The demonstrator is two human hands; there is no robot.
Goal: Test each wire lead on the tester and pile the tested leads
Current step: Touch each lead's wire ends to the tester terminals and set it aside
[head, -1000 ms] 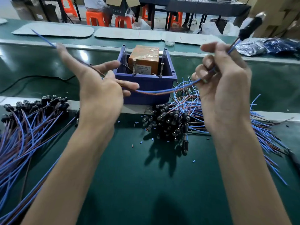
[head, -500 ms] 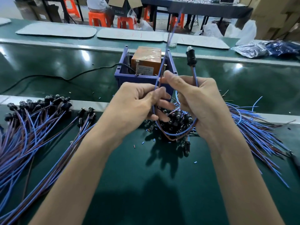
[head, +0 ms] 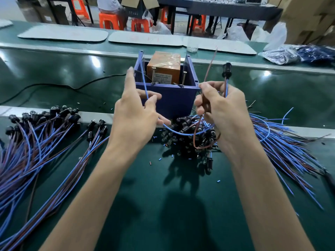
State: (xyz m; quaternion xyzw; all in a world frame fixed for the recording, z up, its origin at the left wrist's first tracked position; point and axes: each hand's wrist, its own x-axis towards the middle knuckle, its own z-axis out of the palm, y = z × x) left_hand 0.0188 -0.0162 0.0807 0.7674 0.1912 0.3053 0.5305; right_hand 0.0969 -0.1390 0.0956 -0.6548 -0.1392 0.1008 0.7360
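Note:
The tester is a blue open box (head: 170,98) with an orange block (head: 164,67) inside and two upright screws on its front rim. My left hand (head: 136,116) pinches the blue wire (head: 145,87) of one lead, its free end pointing up by the left screw. My right hand (head: 221,113) grips the same lead's brown wire (head: 208,73) and the stem below its black lamp socket (head: 227,69), held upright. Both wires sag in a loop between my hands. A heap of leads (head: 192,134) lies in front of the box.
A large pile of leads (head: 36,142) spreads over the green mat at the left, sockets toward the back. More blue and brown wires (head: 282,147) fan out at the right. A black cable (head: 63,86) runs left from the box. Small wire offcuts dot the mat.
My hands have moved apart. The blue and brown wire ends have separated, the blue end now toward the left screw, the brown end up at the right. The socket stays above my right hand.

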